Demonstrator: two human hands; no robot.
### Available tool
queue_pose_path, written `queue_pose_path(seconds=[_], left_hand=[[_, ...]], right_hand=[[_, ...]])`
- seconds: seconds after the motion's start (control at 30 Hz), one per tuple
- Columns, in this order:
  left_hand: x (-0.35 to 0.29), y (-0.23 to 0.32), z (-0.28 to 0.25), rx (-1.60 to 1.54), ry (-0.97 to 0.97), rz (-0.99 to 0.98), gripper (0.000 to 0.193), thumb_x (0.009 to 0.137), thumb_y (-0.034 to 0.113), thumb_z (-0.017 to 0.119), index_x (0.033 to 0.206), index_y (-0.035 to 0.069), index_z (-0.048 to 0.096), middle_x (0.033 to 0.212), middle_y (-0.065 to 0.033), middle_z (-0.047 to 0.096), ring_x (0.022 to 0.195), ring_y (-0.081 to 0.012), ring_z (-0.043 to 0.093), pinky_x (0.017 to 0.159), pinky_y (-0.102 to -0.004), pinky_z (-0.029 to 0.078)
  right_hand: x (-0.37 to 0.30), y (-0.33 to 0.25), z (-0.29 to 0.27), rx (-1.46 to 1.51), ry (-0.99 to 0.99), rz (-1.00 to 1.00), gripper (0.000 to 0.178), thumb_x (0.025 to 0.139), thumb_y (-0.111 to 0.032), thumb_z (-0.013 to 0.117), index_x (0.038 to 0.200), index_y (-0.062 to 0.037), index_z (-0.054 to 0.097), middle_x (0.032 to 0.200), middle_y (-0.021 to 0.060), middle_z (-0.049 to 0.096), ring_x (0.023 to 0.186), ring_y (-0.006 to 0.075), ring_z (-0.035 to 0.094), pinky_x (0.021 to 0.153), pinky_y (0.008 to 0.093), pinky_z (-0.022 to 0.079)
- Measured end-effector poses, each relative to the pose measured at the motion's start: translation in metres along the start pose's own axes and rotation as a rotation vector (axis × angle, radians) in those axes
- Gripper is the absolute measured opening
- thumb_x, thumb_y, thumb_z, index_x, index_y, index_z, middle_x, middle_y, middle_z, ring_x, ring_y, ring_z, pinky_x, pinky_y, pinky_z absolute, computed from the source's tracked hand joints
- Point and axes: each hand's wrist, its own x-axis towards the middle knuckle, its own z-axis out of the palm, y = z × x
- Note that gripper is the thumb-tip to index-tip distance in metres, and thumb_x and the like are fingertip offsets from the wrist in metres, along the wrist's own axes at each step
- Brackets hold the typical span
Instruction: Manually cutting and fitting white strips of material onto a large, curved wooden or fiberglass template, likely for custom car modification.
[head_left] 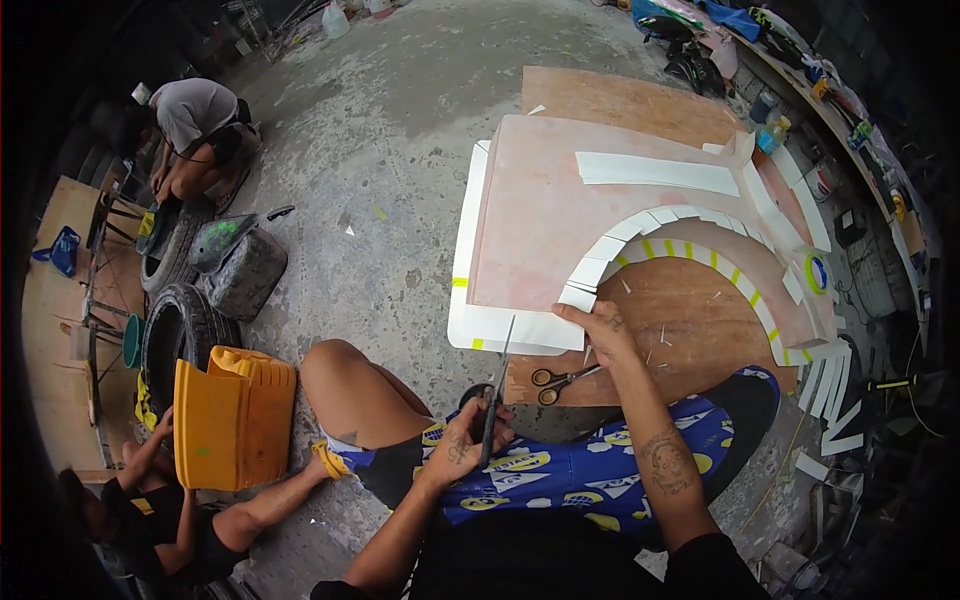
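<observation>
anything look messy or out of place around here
Only litter stands out: small white offcuts lie scattered on the plywood beside the pale pink panel, and a white scrap sits out on the concrete floor, as if dropped.

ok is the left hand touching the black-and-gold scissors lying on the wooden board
Apart. In the head view, part of the wooden board shows between the left hand and the black-and-gold scissors; that hand holds other scissors.
</observation>
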Motion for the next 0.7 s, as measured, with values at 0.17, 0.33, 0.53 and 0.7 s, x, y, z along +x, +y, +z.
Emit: queue_pose_path(seconds=[0.17, 0.33, 0.53, 0.7], left_hand=[[-0.002, -0.002, 0.001, 0.019, 0.024, 0.027, 0.032, 0.083, 0.007, 0.071, 0.109, 0.003, 0.052, 0.100, -0.0062, 0.064, 0.082, -0.0099, 0.061, 0.077, -0.0270, 0.050], [-0.012, 0.047, -0.032, 0.384, 0.114, 0.078, 0.029, 0.079, 0.003, 0.071, 0.104, 0.001, 0.056, 0.084, -0.0068, 0.063, 0.078, -0.0113, 0.059, 0.069, -0.0282, 0.049], [-0.006, 0.082, -0.102, 1.101, 0.035, 0.005, 0.029, 0.070, 0.015, 0.071, 0.096, 0.007, 0.063, 0.079, -0.0135, 0.067, 0.070, -0.0325, 0.066, 0.062, -0.0403, 0.053], [0.061, 0.062, -0.101, 1.323, 0.068, 0.275, 0.019, 0.074, 0.018, 0.069, 0.087, 0.006, 0.061, 0.077, -0.0141, 0.066, 0.066, -0.0334, 0.065, 0.058, -0.0426, 0.052]], right_hand=[[0.001, 0.002, 0.000, 0.031, -0.005, -0.010, 0.026, 0.080, -0.016, 0.077, 0.096, 0.0023, 0.068, 0.088, 0.0084, 0.069, 0.076, 0.0147, 0.067, 0.066, 0.0260, 0.056], [-0.009, 0.006, -0.011, 0.009, 0.000, 0.033, 0.033, 0.085, -0.026, 0.073, 0.098, 0.0036, 0.066, 0.090, 0.0092, 0.069, 0.080, 0.0148, 0.067, 0.066, 0.0285, 0.055], [-0.019, 0.005, -0.025, 0.109, -0.004, 0.044, 0.052, 0.091, -0.045, 0.062, 0.107, 0.0039, 0.060, 0.094, 0.0106, 0.066, 0.080, 0.0167, 0.065, 0.068, 0.0292, 0.054], [-0.013, 0.025, -0.035, 0.282, -0.095, -0.003, 0.035, 0.096, -0.030, 0.057, 0.110, 0.0021, 0.058, 0.102, 0.0120, 0.063, 0.094, 0.0185, 0.061, 0.081, 0.0300, 0.052]])
